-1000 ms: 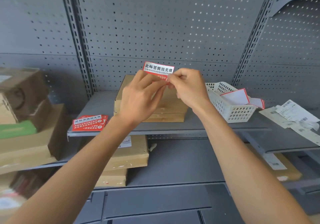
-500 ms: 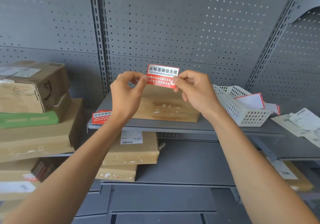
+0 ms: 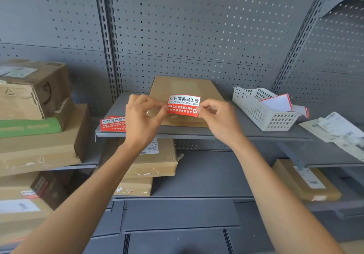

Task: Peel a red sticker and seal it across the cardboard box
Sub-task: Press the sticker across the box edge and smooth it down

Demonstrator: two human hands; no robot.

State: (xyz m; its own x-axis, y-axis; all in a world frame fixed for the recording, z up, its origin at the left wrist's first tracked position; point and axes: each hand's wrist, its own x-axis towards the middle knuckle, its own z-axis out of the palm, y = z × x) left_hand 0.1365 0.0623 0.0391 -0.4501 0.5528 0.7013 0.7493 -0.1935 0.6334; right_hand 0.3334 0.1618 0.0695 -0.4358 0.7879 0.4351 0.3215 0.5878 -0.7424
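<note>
A red and white sticker (image 3: pixel 183 106) with printed characters is stretched flat between both hands. My left hand (image 3: pixel 141 120) pinches its left edge and my right hand (image 3: pixel 216 118) pinches its right edge. The sticker hangs just above the front part of a flat cardboard box (image 3: pixel 185 88) that lies on the grey shelf (image 3: pixel 226 130). I cannot tell whether the sticker touches the box. A stack of red sticker sheets (image 3: pixel 112 123) lies on the shelf to the left of my left hand.
A white plastic basket (image 3: pixel 262 112) with peeled backing papers stands to the right of the box. Cardboard parcels (image 3: pixel 37 127) are stacked on the left shelves and below. Loose shipping labels (image 3: pixel 338 129) lie at the far right. A perforated grey back panel (image 3: pixel 197 27) closes the shelf behind.
My hands have spread apart and lowered the sticker toward the box top, each holding one end. The view has tilted so the box top shows more.
</note>
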